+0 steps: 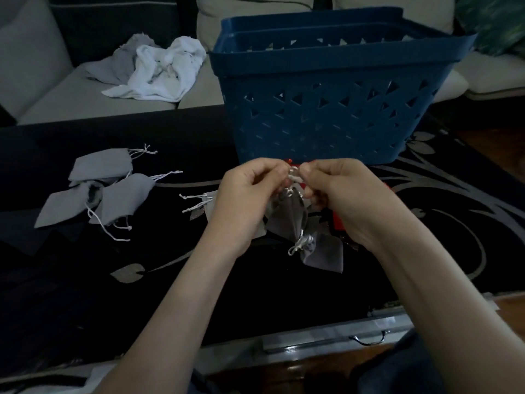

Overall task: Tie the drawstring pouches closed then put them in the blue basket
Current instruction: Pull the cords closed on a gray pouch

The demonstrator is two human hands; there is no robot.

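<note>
A grey drawstring pouch (pixel 288 216) hangs between my hands just in front of the blue basket (pixel 335 109). My left hand (pixel 247 194) and my right hand (pixel 338 191) each pinch its white drawstring (pixel 294 173) at the top. Below it a second grey pouch (pixel 324 253) lies on the dark table with its neck gathered. Another pouch (pixel 208 209) lies partly hidden behind my left hand, cords pointing left. A pile of three flat grey pouches (pixel 99 189) lies at the left. Something red (pixel 339 221) shows behind my right hand.
The table (pixel 142 280) is black with a silver leaf pattern. Behind it stands a pale sofa (pixel 71 89) with crumpled white and grey cloths (pixel 159 69). A drawer handle (pixel 369 338) shows at the table's near edge.
</note>
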